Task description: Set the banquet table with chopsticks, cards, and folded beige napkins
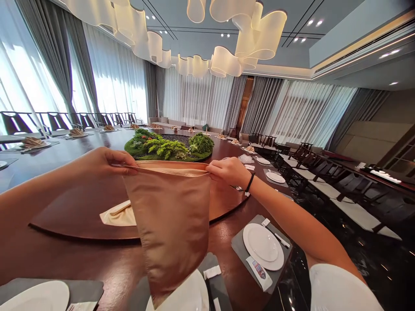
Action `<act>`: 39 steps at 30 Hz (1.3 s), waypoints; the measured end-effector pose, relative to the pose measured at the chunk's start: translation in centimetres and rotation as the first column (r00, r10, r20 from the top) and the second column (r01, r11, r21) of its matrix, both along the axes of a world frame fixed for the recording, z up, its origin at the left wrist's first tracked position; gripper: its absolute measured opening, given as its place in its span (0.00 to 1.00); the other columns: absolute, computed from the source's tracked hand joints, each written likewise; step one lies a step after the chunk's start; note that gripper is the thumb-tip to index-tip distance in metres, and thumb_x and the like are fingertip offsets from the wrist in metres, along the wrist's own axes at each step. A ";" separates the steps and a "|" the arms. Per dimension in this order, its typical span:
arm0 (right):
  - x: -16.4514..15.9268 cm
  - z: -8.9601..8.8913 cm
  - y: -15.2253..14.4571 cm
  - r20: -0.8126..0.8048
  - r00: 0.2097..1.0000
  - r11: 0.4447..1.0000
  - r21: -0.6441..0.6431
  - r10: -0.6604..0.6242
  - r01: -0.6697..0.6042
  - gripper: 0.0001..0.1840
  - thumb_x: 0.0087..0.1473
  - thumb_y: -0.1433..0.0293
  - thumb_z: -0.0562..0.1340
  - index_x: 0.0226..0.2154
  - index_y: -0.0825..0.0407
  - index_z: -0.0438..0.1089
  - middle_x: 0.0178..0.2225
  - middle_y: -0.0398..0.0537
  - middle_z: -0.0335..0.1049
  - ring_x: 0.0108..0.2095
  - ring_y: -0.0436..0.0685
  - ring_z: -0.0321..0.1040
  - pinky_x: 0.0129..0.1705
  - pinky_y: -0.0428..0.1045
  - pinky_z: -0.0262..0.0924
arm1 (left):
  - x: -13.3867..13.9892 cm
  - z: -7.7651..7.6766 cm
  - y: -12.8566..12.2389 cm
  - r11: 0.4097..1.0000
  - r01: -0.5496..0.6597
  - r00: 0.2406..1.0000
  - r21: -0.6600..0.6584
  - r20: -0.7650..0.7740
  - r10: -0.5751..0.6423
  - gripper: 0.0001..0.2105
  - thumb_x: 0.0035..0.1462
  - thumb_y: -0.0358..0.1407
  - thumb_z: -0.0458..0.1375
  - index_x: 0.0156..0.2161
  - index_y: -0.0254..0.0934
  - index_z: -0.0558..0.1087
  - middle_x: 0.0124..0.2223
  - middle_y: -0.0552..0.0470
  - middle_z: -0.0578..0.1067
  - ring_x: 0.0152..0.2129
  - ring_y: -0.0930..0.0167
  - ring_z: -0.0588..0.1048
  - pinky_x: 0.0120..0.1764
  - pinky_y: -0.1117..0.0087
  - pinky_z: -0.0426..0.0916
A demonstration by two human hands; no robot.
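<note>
A tan cloth napkin (175,220) hangs stretched between my two hands, its top edge folded over and its lower part drooping in front of a white plate (191,293). My left hand (110,162) pinches the upper left corner. At the upper right corner, my right hand (228,172) grips the edge between thumb and fingers. Behind the hanging fabric a second cream-gold napkin (119,214) lies crumpled on the brown turntable (81,216), partly hidden.
Place settings with grey mats and white plates (263,244) ring the large round table. A green miniature garden (168,147) fills its centre. Folded napkins (77,132) stand on far plates. Chairs (324,181) line the right; a white rounded shape (340,289) is close below my right arm.
</note>
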State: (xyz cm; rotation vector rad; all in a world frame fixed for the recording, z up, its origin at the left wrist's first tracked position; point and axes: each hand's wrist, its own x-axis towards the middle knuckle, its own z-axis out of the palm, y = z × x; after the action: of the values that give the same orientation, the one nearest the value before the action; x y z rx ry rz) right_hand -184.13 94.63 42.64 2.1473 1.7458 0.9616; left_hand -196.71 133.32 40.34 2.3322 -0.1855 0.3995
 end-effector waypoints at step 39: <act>27.1 -13.4 2.0 -0.546 0.659 0.827 -0.124 -0.518 0.548 0.07 0.55 0.76 0.61 0.35 0.61 0.75 0.32 0.51 0.75 0.30 0.48 0.67 0.33 0.43 0.53 | 30.1 -18.1 -9.3 0.926 -0.113 0.964 -0.360 -0.266 0.014 0.14 0.46 0.44 0.63 0.23 0.36 0.68 0.23 0.53 0.71 0.23 0.72 0.70 0.30 0.71 0.67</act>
State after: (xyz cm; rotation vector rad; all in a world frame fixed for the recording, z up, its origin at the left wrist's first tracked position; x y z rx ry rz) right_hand -157.06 96.63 29.23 2.9360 1.0950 0.2166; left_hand -166.64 123.98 22.25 1.9905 0.0893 0.1407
